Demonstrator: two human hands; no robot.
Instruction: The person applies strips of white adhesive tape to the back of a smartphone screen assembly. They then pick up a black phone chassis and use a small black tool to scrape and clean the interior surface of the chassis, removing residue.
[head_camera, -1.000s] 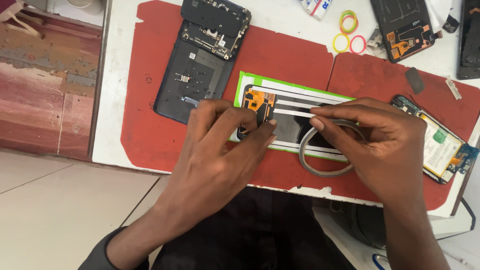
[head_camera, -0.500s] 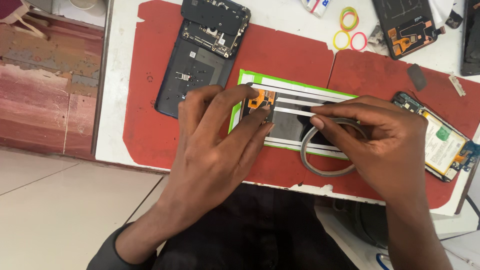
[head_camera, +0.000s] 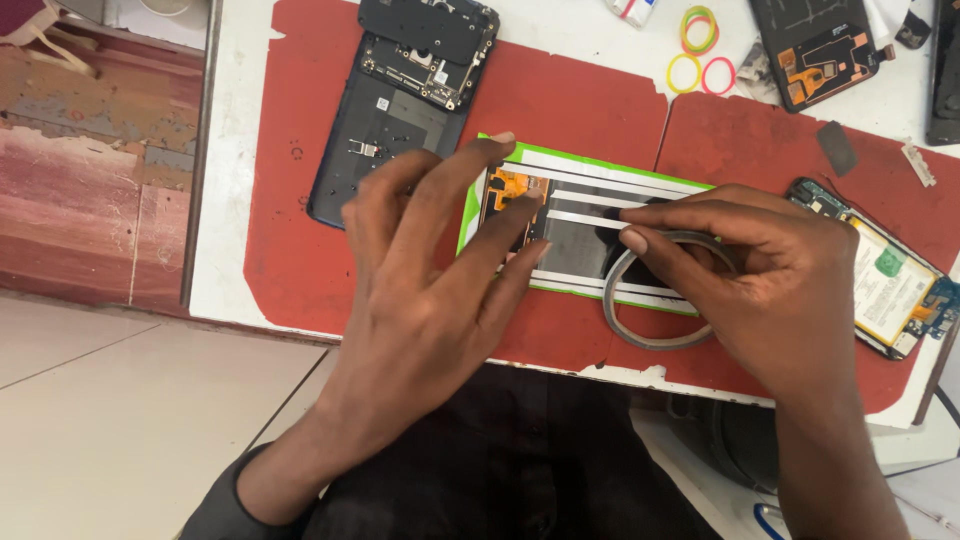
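Two hands at mid-mat: left hand (head_camera: 430, 270) fingers spread, pressing flat phone screen panel with green border (head_camera: 575, 235); right hand (head_camera: 770, 285) pinching thin grey tape roll (head_camera: 650, 300); likely light, fragile, best held by edges.

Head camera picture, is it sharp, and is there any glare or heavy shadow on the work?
Head view: evenly lit and sharp across the red mat; only soft shadow under the left hand and right hand; mild sheen on the tape roll, no strong glare; edges slightly bowed.
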